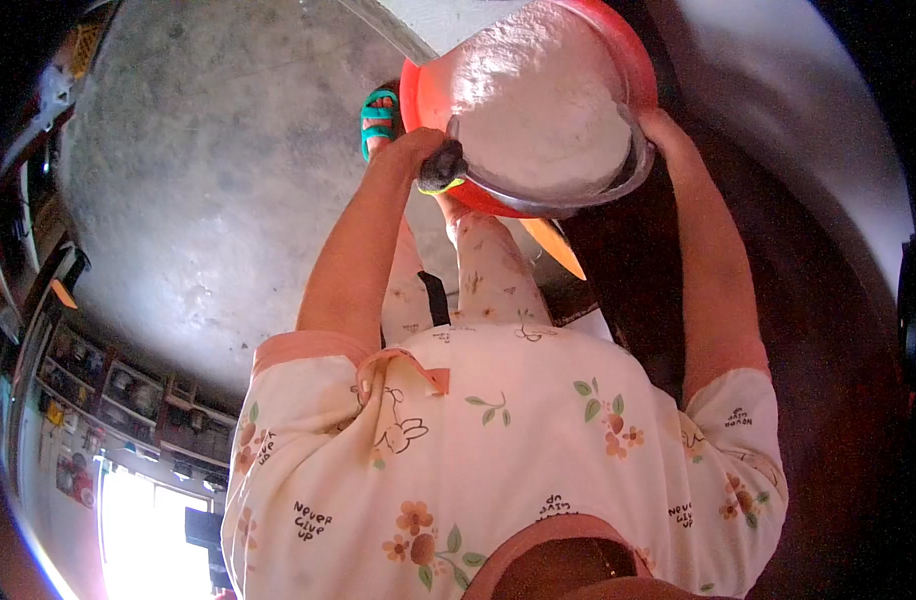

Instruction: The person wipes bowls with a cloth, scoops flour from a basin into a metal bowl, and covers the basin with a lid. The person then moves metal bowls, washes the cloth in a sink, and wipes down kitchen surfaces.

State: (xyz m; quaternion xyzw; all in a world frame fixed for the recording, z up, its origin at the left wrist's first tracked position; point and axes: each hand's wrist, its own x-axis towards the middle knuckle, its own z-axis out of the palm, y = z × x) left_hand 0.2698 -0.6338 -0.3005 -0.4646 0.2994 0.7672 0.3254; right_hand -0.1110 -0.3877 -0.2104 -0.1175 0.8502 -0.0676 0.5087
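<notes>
A silver metal pan (578, 204) sits over the near part of a red basin (638, 55). White, powdery or fine-grained stuff (543, 110) fills the pan and spreads toward the basin's far side. My left hand (423, 150) is closed at the pan's left edge, around a dark lump with a yellow-green rim (441, 168); whether this is a handle or a cloth is unclear. At the right rim, my right hand (662, 132) grips the pan, its fingers partly hidden behind the edge.
Grey concrete floor (208, 180) spreads to the left. A pale slab corner (448, 20) juts in at the top, beside the basin. A green sandal (378, 125) is on a foot below. Dark brown surface (738, 300) lies on the right; shelves (133, 390) stand lower left.
</notes>
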